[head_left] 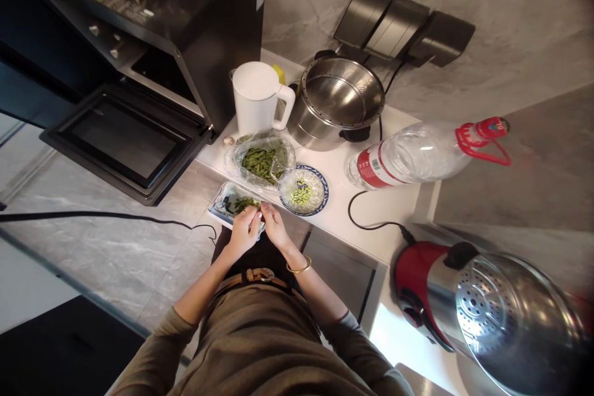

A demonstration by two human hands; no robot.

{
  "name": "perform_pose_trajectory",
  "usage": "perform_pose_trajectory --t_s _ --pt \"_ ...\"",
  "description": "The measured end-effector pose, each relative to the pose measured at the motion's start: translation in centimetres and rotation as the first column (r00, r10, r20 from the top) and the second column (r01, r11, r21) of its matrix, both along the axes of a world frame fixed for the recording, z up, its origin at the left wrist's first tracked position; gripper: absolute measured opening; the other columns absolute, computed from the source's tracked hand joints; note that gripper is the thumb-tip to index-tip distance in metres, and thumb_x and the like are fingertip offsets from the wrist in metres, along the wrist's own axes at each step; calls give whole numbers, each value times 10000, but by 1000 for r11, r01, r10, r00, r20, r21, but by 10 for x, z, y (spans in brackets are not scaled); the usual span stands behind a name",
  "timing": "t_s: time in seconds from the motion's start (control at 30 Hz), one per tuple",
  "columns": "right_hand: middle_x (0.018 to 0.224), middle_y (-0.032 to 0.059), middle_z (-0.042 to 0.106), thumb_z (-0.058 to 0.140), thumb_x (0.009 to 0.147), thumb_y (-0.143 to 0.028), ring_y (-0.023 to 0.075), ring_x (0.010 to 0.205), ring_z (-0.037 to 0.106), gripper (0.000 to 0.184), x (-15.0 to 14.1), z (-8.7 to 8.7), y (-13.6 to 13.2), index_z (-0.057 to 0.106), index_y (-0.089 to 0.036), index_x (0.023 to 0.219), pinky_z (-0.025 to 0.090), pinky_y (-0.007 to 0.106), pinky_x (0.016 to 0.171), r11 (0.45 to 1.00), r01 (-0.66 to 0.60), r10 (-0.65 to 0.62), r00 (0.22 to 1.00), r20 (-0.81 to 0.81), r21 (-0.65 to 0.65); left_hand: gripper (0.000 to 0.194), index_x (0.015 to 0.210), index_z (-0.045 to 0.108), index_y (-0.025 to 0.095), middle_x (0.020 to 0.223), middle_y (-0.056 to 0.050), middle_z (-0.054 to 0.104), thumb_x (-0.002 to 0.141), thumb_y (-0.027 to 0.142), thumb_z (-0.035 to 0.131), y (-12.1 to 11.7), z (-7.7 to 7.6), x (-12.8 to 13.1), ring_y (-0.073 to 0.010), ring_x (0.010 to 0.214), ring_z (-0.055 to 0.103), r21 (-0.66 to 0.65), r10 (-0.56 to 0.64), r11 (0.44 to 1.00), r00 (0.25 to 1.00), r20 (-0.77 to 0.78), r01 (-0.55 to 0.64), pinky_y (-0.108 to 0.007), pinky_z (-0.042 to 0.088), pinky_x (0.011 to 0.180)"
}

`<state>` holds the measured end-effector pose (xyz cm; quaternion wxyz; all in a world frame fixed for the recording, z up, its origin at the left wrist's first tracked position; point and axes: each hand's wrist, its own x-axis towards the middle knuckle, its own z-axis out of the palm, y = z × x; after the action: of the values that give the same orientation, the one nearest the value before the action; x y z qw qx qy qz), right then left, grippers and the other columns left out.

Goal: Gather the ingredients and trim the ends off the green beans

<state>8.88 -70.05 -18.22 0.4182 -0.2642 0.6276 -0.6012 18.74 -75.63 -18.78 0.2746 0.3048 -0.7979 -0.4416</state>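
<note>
My left hand (245,229) and my right hand (275,223) meet close together above a small rectangular tray (217,207) at the counter's front edge. Fingers of both hands are pinched; whatever lies between them is too small and covered to make out. Green edamame pods (245,203) and dark scraps lie in the tray, partly hidden by my hands. Just beyond, a clear plastic bag (236,151) holds many more edamame pods (260,163). To its right, a blue-rimmed plate (320,179) carries pale green shelled beans (301,193), with a flap of the bag over its left side.
Behind the bag stand a white jug (254,102) and a steel pot (341,96). A large water bottle (413,158) is at right, near a red and steel cooker (427,278). At left, an oven door (125,139) hangs open. A cord (371,226) crosses the counter.
</note>
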Motion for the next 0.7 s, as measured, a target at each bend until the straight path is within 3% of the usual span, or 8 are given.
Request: perform_pose_trajectory --t_s 0.13,0.3,0.43,0.57,0.7 --pt "662 -3 422 450 881 -635 170 660 383 447 0 2 1 429 -254 648 409 324 684 1000 7 -8 999 -39 -30 453 602 398 214 562 24 414 924 522 477 5 9 0 -125 534 394 223 45 974 997 -65 -29 -277 318 558" --pt "614 -21 368 452 885 -632 152 608 325 479 -11 8 0 371 -250 608 353 309 610 986 -166 163 982 -90 -27 547 576 384 207 527 41 342 864 651 521 6 10 2 -105 503 295 433 87 901 988 -131 -21 -279 245 511" --pt "603 -34 347 484 869 -627 132 581 305 483 -16 10 -3 379 -240 600 316 298 586 984 -176 174 983 -65 -34 528 563 391 199 528 36 355 884 598 516 -3 9 4 -104 505 318 366 45 931 992 -117 1 -278 245 518" --pt "550 -53 311 540 825 -648 113 526 278 504 -16 3 -4 372 -239 582 270 282 525 982 -185 187 976 110 -22 515 530 391 197 515 33 359 869 555 539 -14 9 3 -102 487 320 307 -17 951 996 -85 42 -272 243 506" --pt "508 -51 400 595 797 -608 105 479 325 434 -19 -8 -3 501 -221 625 240 265 479 988 -157 148 946 289 8 546 503 371 202 504 29 349 847 586 551 -21 6 7 -107 486 315 322 -12 946 996 -90 40 -271 249 511"
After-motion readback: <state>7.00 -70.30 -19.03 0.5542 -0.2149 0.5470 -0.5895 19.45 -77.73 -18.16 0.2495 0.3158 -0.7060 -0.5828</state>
